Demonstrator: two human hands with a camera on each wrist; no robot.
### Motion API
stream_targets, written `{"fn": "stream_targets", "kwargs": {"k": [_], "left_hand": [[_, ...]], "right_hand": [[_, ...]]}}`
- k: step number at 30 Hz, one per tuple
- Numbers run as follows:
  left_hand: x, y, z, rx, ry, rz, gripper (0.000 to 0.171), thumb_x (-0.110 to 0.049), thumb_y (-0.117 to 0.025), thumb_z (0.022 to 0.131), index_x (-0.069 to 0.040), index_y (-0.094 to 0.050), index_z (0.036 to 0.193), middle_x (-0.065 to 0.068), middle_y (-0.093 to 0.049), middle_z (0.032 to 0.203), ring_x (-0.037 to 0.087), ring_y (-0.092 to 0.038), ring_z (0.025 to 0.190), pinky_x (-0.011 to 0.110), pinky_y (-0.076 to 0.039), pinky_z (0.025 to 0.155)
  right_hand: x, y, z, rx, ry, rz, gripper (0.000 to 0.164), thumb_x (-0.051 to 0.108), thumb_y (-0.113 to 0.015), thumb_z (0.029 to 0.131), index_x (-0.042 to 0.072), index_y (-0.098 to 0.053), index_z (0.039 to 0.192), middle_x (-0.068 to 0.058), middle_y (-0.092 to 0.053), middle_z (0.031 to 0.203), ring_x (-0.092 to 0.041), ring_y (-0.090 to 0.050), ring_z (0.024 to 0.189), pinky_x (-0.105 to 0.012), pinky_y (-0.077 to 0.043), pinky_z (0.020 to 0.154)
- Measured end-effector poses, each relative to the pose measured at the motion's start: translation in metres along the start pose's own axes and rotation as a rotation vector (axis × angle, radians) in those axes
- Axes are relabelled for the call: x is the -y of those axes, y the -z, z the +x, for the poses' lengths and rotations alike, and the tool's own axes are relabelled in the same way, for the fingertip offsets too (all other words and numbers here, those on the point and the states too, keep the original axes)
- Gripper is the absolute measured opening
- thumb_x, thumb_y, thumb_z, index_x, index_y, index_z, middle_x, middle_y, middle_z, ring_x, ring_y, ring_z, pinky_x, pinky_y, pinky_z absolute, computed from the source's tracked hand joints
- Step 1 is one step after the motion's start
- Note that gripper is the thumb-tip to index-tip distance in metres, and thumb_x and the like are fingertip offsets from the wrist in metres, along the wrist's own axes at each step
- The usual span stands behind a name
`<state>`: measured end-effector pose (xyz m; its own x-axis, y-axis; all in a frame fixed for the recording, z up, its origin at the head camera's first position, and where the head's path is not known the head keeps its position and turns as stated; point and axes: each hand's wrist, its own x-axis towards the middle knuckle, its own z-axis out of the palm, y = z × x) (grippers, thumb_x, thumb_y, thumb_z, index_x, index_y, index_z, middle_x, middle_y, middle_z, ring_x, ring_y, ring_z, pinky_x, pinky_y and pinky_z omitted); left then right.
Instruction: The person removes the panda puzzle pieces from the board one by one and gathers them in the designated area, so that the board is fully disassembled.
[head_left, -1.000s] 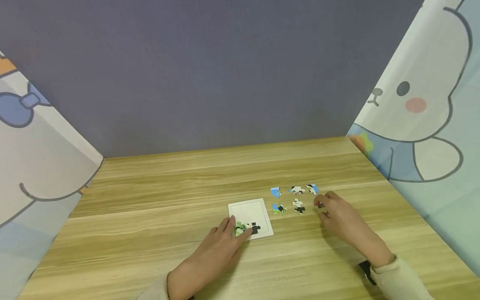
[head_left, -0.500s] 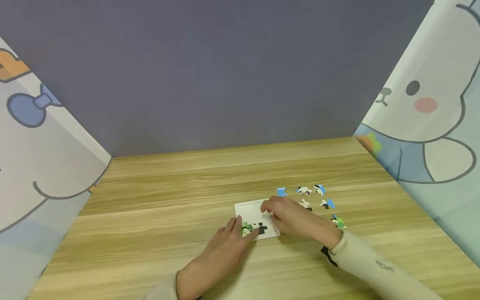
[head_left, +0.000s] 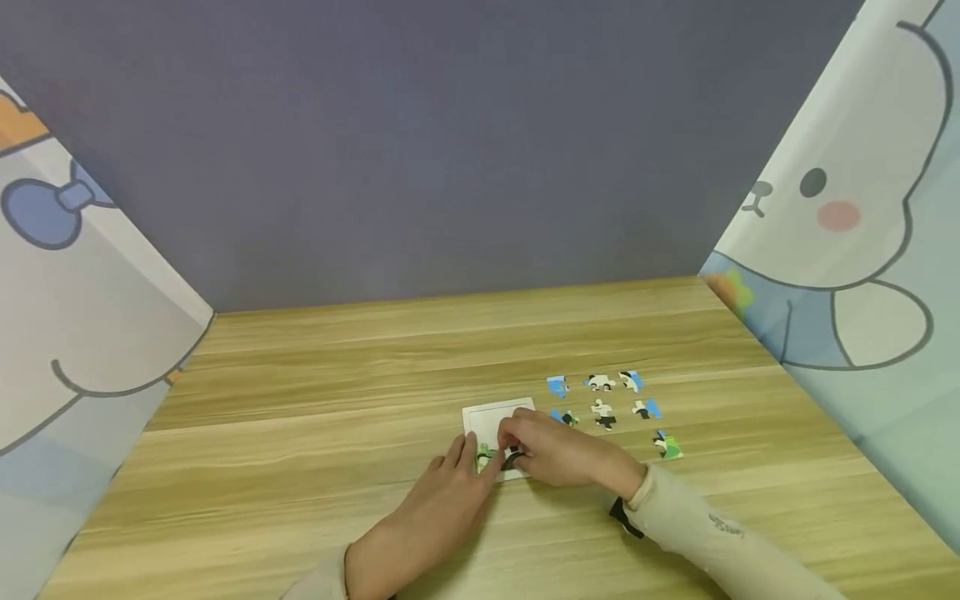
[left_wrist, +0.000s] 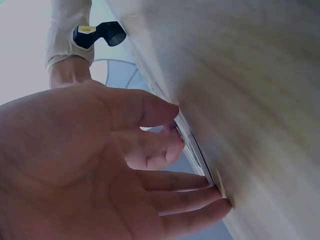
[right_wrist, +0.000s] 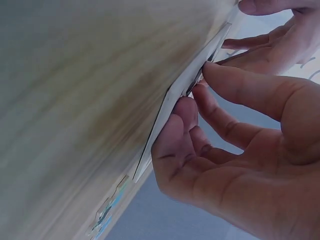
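Note:
A white square puzzle tray (head_left: 489, 419) lies on the wooden table, with green-and-white and black jigsaw pieces along its near side. My left hand (head_left: 441, 493) rests at the tray's left and near edges, its fingers fairly straight and the thumb reaching over the laid pieces. Inside the tray, my right hand (head_left: 553, 447) pinches a black jigsaw piece (head_left: 513, 460) between thumb and index finger; much of that piece is covered. From the right wrist view, the thumb and fingertips (right_wrist: 210, 72) close in at the tray's surface.
Several loose panda jigsaw pieces lie right of the tray, among them a panda face piece (head_left: 600, 383), a white-and-black piece (head_left: 603, 414) and a green piece (head_left: 667, 445). A grey panel (head_left: 450, 150) stands behind the table, with cartoon-printed panels on both sides.
My right hand has moved left from the loose pieces to the black piece in the tray, uncovering two pieces at the right. The left hand stays on the tray.

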<state>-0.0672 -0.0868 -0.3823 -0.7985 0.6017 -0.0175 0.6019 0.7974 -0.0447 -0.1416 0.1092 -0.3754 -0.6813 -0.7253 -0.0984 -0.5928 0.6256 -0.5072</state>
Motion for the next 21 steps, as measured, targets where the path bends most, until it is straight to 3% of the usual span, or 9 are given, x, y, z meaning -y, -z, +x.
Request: {"fn": "stream_targets", "kwargs": {"k": [3,8,13,21], "left_hand": [[-0.001,0.002,-0.002,0.046,0.015,-0.025,0.062,-0.020,-0.072,0.092,-0.003,-0.046,0.145,0.031,-0.047,0.143,0.041,-0.050,0.131,0.044,-0.055,0.091],[0.007,0.006,-0.008,0.096,-0.018,-0.081,0.063,-0.026,-0.068,0.096,0.001,-0.042,0.146,0.031,-0.038,0.150,0.041,-0.044,0.136,0.045,-0.051,0.098],[0.018,0.010,-0.016,0.095,-0.044,-0.144,0.060,-0.027,-0.067,0.096,-0.002,-0.045,0.146,0.026,-0.036,0.154,0.042,-0.046,0.134,0.047,-0.051,0.097],[0.027,0.008,-0.018,0.072,-0.029,-0.185,0.054,-0.024,-0.066,0.096,-0.009,-0.050,0.146,0.020,-0.041,0.153,0.040,-0.047,0.134,0.053,-0.052,0.092]], "right_hand": [[0.000,-0.001,0.000,0.000,-0.008,-0.004,0.019,0.002,-0.070,0.088,0.011,-0.063,0.104,0.000,-0.059,0.100,-0.010,-0.052,0.085,-0.027,-0.048,0.076],[0.000,-0.001,0.000,0.014,-0.019,0.018,0.018,0.003,-0.069,0.090,0.012,-0.062,0.104,0.002,-0.056,0.096,-0.009,-0.049,0.081,-0.025,-0.046,0.073],[0.001,-0.001,0.000,0.031,-0.017,0.032,0.017,0.005,-0.069,0.091,0.013,-0.062,0.104,0.003,-0.054,0.093,-0.007,-0.047,0.078,-0.022,-0.044,0.070],[0.000,0.001,0.001,0.036,-0.048,0.015,0.017,0.005,-0.068,0.092,0.014,-0.061,0.104,0.003,-0.053,0.093,-0.009,-0.047,0.078,-0.023,-0.044,0.069]]}}
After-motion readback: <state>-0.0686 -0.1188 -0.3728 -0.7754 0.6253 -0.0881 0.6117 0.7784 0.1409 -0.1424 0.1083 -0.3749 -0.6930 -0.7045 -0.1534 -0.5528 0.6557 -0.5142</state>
